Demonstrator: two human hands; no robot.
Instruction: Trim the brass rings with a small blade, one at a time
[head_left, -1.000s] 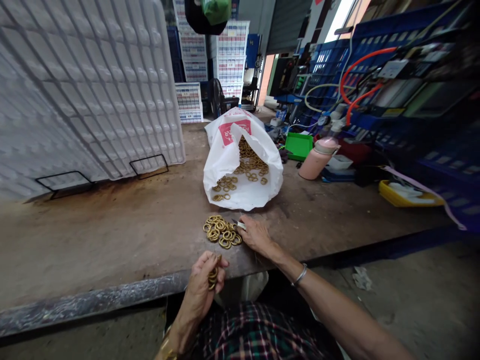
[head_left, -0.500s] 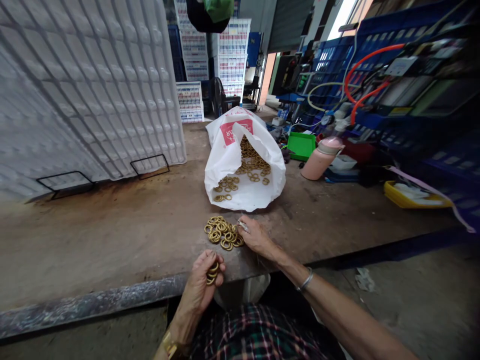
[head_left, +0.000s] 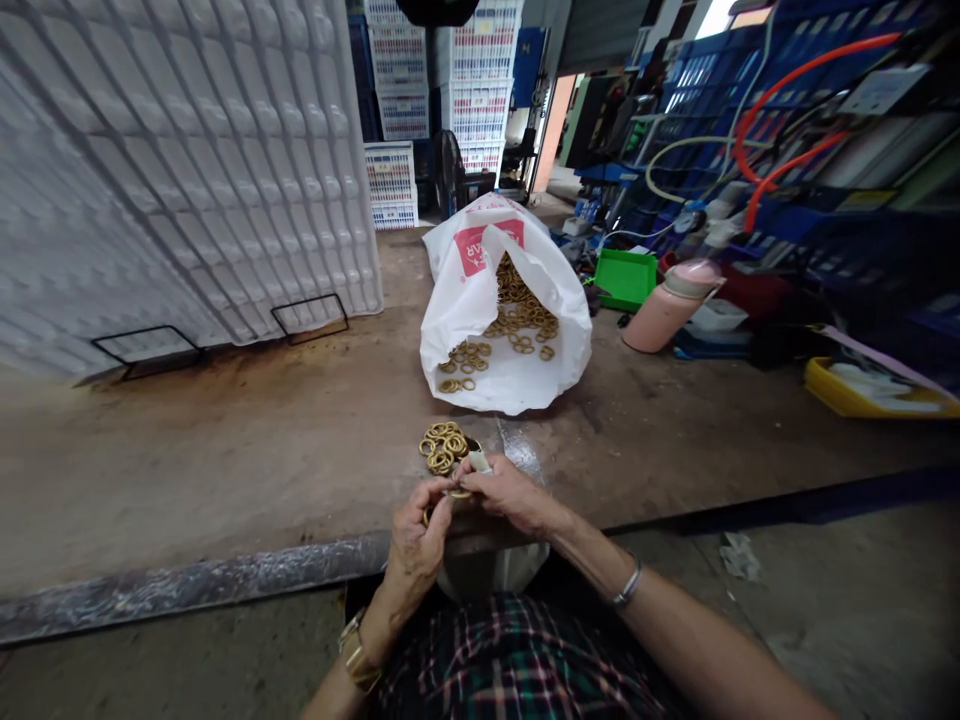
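My left hand (head_left: 418, 532) is closed around several brass-coloured rings, partly hidden by its fingers. Just to the right, my right hand (head_left: 516, 497) has its fingertips pinched on a single brass ring (head_left: 459, 493), and the left fingertips meet it there. A small pale piece (head_left: 480, 462), perhaps tape or cloth, shows at the right fingers; I cannot make out which. Beyond the hands lies a small pile of brass rings (head_left: 442, 445) on the brown table (head_left: 300, 470). Behind it, a white sack (head_left: 506, 390) lies open toward me with many more rings inside.
Tall white ribbed plastic trays (head_left: 285, 180) stand at left on black wire stands (head_left: 311, 318). On the right are a pink bottle (head_left: 664, 315), a green tray (head_left: 626, 280), a yellow tray (head_left: 847, 397) and orange hoses (head_left: 757, 110). White crates (head_left: 476, 85) are stacked behind.
My right hand has come from the pile toward my left hand, and both now meet at a ring. The pile looks smaller. The view has shifted slightly, moving the scene rightward.
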